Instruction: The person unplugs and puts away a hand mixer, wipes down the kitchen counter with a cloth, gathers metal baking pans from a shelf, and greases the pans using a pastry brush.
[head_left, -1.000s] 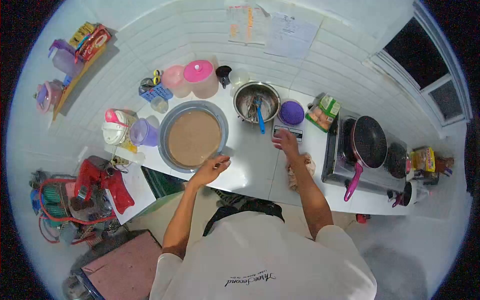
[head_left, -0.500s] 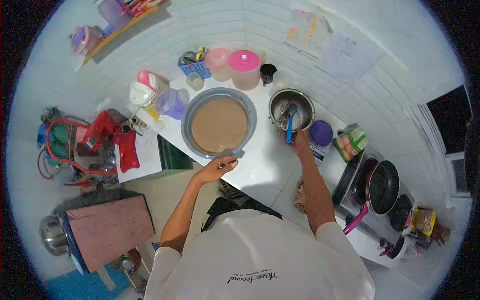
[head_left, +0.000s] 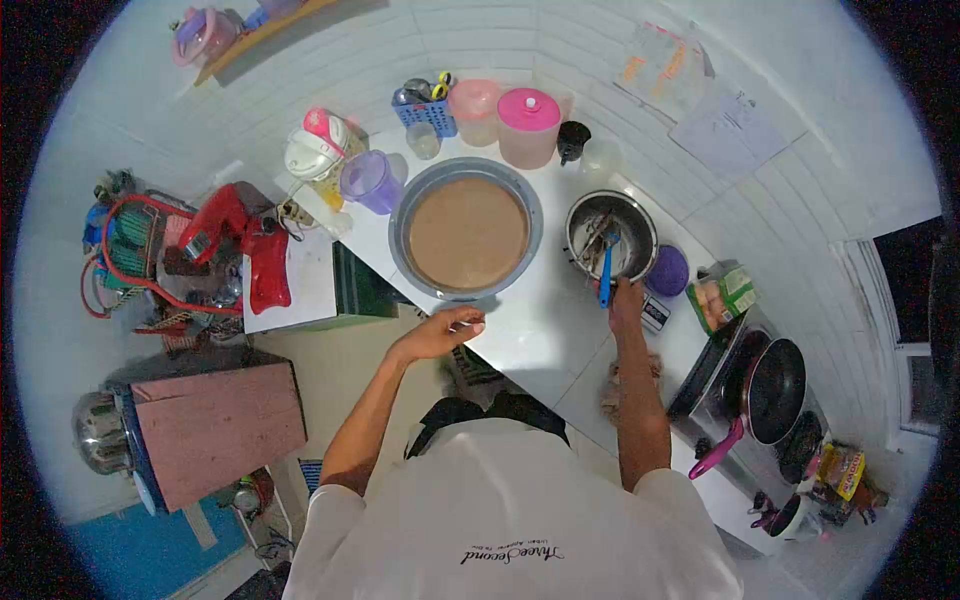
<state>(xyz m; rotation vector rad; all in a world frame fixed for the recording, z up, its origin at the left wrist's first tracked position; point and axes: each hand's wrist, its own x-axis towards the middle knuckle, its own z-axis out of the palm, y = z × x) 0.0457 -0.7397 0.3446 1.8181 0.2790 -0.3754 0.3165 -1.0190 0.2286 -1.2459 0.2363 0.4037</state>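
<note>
A wide grey basin (head_left: pixel 400 250) full of smooth brown liquid stands on the white counter. My left hand (head_left: pixel 440 334) hovers just in front of it, fingers loosely bent and apart, holding nothing. To the right is a metal bowl (head_left: pixel 575 222) containing a blue-handled utensil (head_left: pixel 606 272) and other metal utensils that I cannot make out clearly. At the bowl's near rim, my right hand (head_left: pixel 627 303) has its fingers closed on the edge, close beside the blue handle. The fingertips are partly hidden there.
Behind the basin stand a purple jug (head_left: pixel 370 182), a blue basket (head_left: pixel 430 118) and a pink-lidded container (head_left: pixel 528 135). Right of the bowl are a purple round item (head_left: pixel 668 271), a green-and-clear pack (head_left: pixel 722 298) and a stove with a frying pan (head_left: pixel 776 390). A red-handled basket (head_left: pixel 165 275) stands left.
The whole view has shifted and turned slightly. The metal bowl, with my right hand at its rim, sits a little nearer to me. My left hand has drawn slightly away from the basin.
</note>
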